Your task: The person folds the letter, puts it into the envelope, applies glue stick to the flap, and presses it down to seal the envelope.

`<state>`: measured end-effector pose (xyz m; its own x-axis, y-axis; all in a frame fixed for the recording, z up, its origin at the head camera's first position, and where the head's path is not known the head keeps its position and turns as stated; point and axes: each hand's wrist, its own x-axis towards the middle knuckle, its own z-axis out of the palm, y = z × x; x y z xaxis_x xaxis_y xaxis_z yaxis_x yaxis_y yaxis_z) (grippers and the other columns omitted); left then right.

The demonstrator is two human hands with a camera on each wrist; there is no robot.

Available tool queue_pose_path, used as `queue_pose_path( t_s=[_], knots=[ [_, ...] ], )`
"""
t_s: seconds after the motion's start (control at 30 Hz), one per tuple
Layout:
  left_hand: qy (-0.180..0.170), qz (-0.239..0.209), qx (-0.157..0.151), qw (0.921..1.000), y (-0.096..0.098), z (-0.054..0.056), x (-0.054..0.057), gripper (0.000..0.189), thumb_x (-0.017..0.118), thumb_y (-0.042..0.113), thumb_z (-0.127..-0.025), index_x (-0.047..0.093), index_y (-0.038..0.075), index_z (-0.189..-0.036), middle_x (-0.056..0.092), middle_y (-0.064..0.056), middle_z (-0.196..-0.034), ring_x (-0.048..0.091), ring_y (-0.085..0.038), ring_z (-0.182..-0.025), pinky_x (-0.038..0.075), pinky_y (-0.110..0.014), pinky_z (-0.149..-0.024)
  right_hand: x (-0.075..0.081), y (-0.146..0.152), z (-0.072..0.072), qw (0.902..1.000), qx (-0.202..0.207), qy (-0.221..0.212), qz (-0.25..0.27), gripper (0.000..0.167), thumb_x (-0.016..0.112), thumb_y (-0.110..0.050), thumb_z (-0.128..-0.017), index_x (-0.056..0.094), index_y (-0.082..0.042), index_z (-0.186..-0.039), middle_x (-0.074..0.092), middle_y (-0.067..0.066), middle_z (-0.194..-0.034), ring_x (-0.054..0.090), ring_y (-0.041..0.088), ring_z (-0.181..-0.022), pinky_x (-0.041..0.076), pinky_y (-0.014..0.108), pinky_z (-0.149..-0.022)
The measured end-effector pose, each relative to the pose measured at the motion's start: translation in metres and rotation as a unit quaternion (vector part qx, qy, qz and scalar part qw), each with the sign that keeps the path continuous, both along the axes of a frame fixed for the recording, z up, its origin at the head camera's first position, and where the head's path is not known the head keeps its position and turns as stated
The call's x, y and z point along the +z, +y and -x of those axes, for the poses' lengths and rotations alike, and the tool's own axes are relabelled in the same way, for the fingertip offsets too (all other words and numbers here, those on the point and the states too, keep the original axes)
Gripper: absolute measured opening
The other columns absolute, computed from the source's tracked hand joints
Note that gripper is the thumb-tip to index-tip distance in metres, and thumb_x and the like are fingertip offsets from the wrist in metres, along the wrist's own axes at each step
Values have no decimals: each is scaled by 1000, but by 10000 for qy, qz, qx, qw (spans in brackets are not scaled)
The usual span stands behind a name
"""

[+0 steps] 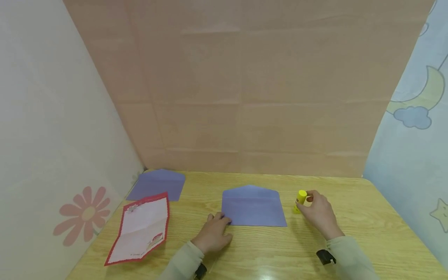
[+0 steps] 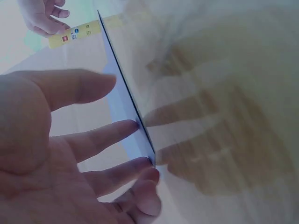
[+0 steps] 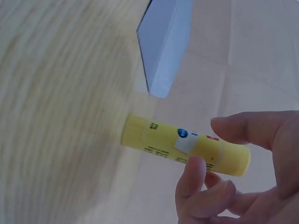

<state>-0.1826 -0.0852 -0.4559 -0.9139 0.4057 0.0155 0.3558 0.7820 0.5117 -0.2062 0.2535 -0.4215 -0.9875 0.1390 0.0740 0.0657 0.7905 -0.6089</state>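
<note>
A purple envelope point(image 1: 253, 210) lies on the table with its flap raised toward the back. My left hand point(image 1: 213, 233) touches its near left corner with the fingertips, and in the left wrist view the fingers point(image 2: 110, 140) reach the envelope's edge point(image 2: 126, 93). To the right, a yellow glue stick point(image 1: 300, 200) stands upright on the table. My right hand point(image 1: 320, 214) has its thumb and fingers around the upper part of it. The right wrist view shows the thumb on one side of the glue stick point(image 3: 173, 142) and the curled fingers point(image 3: 196, 175) on the other.
A red-bordered, creased card point(image 1: 143, 229) lies partly raised at the left. Behind it is a second purple envelope point(image 1: 159, 188). A brown paper backdrop point(image 1: 241, 97) closes off the table's point(image 1: 266, 252) back edge, with patterned sheets at both sides.
</note>
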Motion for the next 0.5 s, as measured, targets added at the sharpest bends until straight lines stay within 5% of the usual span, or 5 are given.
queue_pose_path(
  t_s=[0.3, 0.5],
  knots=[
    [282, -651, 100, 9974, -10, 6, -10, 26, 69, 14, -88, 70, 1, -111, 61, -11, -112, 56, -29, -102, 50, -44, -85, -14, 5, 5, 9991, 163, -299, 232, 55, 65, -27, -94, 48, 14, -127, 56, 35, -121, 58, 48, -104, 50, 56, -81],
    [383, -769, -61, 9963, -14, 5, -6, 23, 68, 13, -88, 71, 0, -107, 65, -9, -102, 60, -24, -92, 51, -39, -80, -17, 8, 6, 9986, 162, -405, 294, 57, 63, -30, -96, 47, 13, -129, 55, 36, -123, 57, 49, -108, 49, 58, -84]
  ],
)
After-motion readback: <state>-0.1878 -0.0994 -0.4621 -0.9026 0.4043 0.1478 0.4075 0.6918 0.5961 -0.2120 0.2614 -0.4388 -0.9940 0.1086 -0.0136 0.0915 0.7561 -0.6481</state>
